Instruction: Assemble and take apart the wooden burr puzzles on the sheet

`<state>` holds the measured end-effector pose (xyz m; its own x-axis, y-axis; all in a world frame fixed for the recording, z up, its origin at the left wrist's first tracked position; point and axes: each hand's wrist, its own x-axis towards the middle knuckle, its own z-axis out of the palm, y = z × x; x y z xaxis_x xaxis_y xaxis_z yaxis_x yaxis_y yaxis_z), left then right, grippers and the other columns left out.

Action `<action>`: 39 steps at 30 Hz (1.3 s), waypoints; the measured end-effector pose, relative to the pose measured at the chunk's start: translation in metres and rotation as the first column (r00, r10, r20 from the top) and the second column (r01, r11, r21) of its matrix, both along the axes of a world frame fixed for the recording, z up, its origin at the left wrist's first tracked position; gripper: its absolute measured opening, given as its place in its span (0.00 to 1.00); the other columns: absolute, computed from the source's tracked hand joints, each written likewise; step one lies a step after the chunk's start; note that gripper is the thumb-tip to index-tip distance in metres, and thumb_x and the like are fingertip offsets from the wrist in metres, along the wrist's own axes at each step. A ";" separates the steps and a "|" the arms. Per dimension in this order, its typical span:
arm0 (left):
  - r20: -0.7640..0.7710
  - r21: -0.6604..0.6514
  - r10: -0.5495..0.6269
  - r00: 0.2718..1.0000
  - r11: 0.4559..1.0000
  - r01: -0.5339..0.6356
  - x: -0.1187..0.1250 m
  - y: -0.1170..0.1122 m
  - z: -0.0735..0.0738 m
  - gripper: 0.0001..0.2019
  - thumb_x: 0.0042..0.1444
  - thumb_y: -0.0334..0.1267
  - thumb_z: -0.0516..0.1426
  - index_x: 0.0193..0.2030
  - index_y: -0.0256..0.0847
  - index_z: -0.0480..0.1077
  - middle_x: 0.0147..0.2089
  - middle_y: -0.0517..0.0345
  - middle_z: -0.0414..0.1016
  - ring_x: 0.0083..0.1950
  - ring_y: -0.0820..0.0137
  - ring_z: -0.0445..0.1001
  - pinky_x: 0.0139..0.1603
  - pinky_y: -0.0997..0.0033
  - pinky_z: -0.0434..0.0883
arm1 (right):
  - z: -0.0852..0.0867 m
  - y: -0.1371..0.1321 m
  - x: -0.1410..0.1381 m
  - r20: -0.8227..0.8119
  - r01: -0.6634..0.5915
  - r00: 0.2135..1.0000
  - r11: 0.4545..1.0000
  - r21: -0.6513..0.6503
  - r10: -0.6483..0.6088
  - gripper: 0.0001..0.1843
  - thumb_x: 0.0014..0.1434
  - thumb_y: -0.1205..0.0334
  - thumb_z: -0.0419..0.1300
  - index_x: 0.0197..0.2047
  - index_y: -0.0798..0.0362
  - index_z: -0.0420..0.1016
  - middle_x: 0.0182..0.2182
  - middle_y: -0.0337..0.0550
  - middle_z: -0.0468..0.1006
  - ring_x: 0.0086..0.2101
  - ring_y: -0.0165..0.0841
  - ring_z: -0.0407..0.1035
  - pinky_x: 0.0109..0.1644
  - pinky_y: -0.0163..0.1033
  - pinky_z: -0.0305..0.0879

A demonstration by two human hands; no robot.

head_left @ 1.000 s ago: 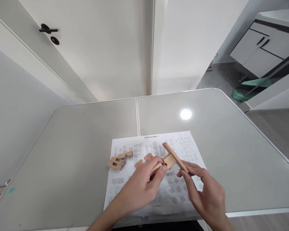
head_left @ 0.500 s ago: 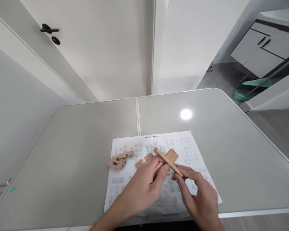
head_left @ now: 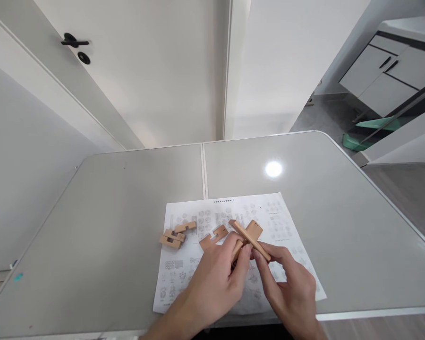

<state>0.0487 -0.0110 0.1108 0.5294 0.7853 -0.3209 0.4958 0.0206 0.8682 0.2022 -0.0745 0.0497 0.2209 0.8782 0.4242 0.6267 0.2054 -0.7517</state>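
Note:
My left hand [head_left: 221, 278] is closed around the near end of a flat wooden puzzle piece [head_left: 254, 229], which has small slits at its far end. A long, narrow wooden puzzle piece [head_left: 248, 235] lies crosswise over it, pinched at its lower right end by my right hand [head_left: 288, 278]. The two pieces form an X above the paper; their joint is partly hidden by my fingers. Just beyond my left hand, a flat notched wooden piece [head_left: 207, 242] rests on the printed sheet [head_left: 290, 226]. I cannot tell whether it is one piece or two.
Several small notched wooden blocks [head_left: 172, 239] sit together at the sheet's left edge. Beneath the sheet is a grey folding table [head_left: 127, 212] with a seam down its middle. A white door [head_left: 163, 71] and wall stand behind the table's far edge.
My right hand has shifted slightly left, closer to my left hand. The crossed pieces have moved a little, and more of the notched piece on the paper shows.

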 end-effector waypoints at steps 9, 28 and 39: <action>0.002 0.025 -0.008 1.000 1.000 0.008 0.001 0.000 0.000 0.15 0.75 0.46 0.45 0.39 0.43 0.64 0.30 0.60 0.69 0.30 0.68 0.66 0.32 0.66 0.60 | 0.000 0.000 0.003 -0.018 -0.015 1.000 1.000 -0.008 0.015 0.05 0.72 0.65 0.60 0.49 0.49 0.77 0.35 0.40 0.87 0.30 0.35 0.83 0.31 0.35 0.77; 0.072 0.036 0.229 0.971 0.972 -0.232 -0.023 0.006 -0.017 0.19 0.74 0.54 0.48 0.47 0.44 0.72 0.35 0.57 0.74 0.35 0.66 0.71 0.35 0.68 0.66 | -0.003 0.000 0.007 -0.816 -0.333 0.570 0.881 -0.337 -0.097 0.15 0.68 0.46 0.66 0.40 0.50 0.78 0.33 0.43 0.82 0.27 0.33 0.72 0.30 0.36 0.66; 0.391 -0.149 0.205 0.897 0.976 -0.158 -0.020 0.007 -0.033 0.11 0.71 0.46 0.57 0.44 0.42 0.76 0.31 0.58 0.72 0.48 0.60 0.76 0.53 0.63 0.72 | -0.015 0.001 -0.021 -0.976 -0.627 0.081 0.751 -0.209 -0.204 0.21 0.64 0.42 0.69 0.37 0.54 0.82 0.32 0.44 0.79 0.23 0.27 0.65 0.25 0.33 0.55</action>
<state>0.0283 -0.0042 0.0782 0.4831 0.8520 -0.2016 0.0834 0.1844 0.9793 0.1807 -0.0731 0.0349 -0.2038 0.8807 -0.4276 -0.6609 -0.4460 -0.6036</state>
